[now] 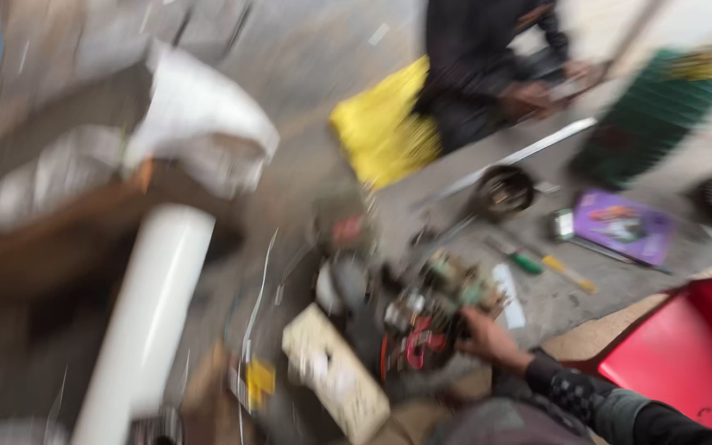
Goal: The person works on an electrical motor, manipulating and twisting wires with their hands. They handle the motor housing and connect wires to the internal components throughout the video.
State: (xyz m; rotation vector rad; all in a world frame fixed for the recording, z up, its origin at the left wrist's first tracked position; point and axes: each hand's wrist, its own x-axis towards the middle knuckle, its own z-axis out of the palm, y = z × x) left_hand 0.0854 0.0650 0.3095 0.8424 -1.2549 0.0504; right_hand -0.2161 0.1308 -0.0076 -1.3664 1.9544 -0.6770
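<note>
Fingers of the right hand (488,336) around a blurred motor part (434,317), beside a cream box (335,383), contents indistinct.

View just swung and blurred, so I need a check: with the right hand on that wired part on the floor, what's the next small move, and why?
Probably hold the head steady and keep the right hand on the wired part before doing anything else. The frame is heavily smeared, the grip cannot be made out, and the screwdrivers lie apart, untouched.

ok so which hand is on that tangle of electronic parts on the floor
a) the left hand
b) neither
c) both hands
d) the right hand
d: only the right hand, coming from the checkered sleeve, has its grip on the tangle of electronic parts; the left hand is not in view.
</note>
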